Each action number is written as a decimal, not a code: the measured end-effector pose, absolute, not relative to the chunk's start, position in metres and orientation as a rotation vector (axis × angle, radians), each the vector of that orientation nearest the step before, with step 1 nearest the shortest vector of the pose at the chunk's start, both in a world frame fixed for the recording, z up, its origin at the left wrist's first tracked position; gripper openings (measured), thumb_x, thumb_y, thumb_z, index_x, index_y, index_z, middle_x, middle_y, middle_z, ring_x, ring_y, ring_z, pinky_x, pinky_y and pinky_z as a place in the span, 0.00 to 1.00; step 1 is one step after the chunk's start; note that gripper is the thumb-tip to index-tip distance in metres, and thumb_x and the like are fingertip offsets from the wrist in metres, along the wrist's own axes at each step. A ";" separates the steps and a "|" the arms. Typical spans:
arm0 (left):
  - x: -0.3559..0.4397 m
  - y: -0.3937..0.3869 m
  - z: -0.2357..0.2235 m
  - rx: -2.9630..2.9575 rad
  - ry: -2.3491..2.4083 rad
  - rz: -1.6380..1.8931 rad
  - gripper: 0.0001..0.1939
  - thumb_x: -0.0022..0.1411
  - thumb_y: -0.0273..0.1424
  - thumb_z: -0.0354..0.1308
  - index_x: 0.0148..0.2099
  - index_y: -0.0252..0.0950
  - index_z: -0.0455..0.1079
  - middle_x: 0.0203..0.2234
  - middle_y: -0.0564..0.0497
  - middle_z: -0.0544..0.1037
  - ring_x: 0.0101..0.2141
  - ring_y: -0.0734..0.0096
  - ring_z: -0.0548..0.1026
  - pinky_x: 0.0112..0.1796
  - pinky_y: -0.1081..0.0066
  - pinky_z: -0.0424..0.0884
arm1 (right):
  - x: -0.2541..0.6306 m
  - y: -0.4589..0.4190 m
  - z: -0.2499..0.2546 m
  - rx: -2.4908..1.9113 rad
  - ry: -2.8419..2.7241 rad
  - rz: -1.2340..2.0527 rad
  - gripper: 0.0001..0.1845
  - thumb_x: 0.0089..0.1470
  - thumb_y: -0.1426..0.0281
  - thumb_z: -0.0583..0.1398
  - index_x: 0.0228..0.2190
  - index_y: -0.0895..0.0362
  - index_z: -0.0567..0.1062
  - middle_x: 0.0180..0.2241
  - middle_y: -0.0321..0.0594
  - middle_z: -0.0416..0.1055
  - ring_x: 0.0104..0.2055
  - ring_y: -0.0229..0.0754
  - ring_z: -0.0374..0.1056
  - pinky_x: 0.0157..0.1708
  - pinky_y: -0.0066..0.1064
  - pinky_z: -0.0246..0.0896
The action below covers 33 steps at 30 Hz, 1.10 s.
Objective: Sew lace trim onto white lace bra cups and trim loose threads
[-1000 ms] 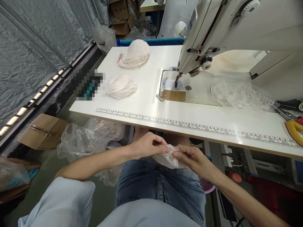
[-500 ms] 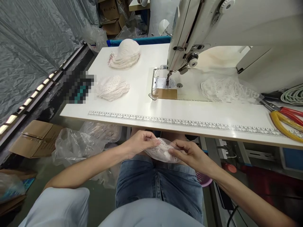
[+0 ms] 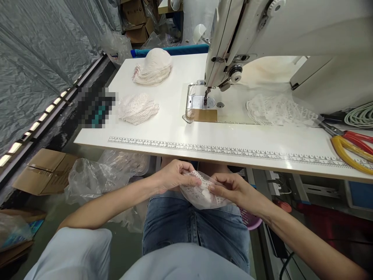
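Over my lap, in front of the table edge, a small piece of white lace fabric (image 3: 201, 194) with a sheer layer is stretched between both hands. My left hand (image 3: 180, 177) pinches its left upper edge between thumb and fingers. On the other side my right hand (image 3: 229, 186) pinches it the same way. Up on the table lie a stack of white lace pieces (image 3: 139, 109) and, behind it, a stack of rounded white fabric cups (image 3: 155, 67). More white lace (image 3: 279, 111) lies to the right of the needle of the sewing machine (image 3: 208, 93).
Scissors (image 3: 349, 146) with red and yellow handles lie at the table's right end. A printed ruler (image 3: 204, 149) runs along the front edge of the white table (image 3: 171, 134). Plastic bags (image 3: 93, 179) and a cardboard box (image 3: 43, 171) are on the floor at left.
The lace piece between my hands has dropped and tilted, so more of its sheer layer and dotted surface shows. Both hands keep their pinch and have barely moved.
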State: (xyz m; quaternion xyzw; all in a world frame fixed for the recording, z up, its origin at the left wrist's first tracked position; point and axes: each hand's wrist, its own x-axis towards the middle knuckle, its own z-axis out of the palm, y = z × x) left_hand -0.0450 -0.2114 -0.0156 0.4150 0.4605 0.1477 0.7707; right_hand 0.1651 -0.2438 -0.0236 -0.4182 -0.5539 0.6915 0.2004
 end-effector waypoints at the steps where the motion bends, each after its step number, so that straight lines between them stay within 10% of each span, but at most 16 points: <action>1: -0.045 -0.211 -0.014 0.899 0.989 0.332 0.16 0.41 0.34 0.70 0.27 0.30 0.68 0.22 0.52 0.75 0.24 0.76 0.72 0.29 0.74 0.68 | 0.167 -0.243 -0.023 -1.165 -1.532 1.944 0.18 0.50 0.55 0.60 0.24 0.59 0.71 0.20 0.32 0.61 0.21 0.31 0.53 0.20 0.25 0.47; 23: -0.038 -0.208 0.009 0.711 0.749 0.398 0.17 0.40 0.31 0.72 0.29 0.29 0.68 0.20 0.53 0.75 0.21 0.79 0.72 0.25 0.79 0.67 | 0.200 -0.239 -0.010 -0.655 -1.794 2.058 0.10 0.51 0.63 0.62 0.26 0.58 0.76 0.26 0.37 0.71 0.29 0.38 0.67 0.30 0.29 0.62; 33: -0.029 -0.196 0.021 0.852 0.858 0.295 0.16 0.42 0.32 0.71 0.30 0.30 0.69 0.20 0.53 0.75 0.22 0.79 0.73 0.27 0.79 0.69 | 0.167 -0.236 -0.034 -0.733 -2.022 0.478 0.25 0.55 0.74 0.56 0.54 0.49 0.61 0.41 0.44 0.66 0.41 0.44 0.66 0.35 0.34 0.65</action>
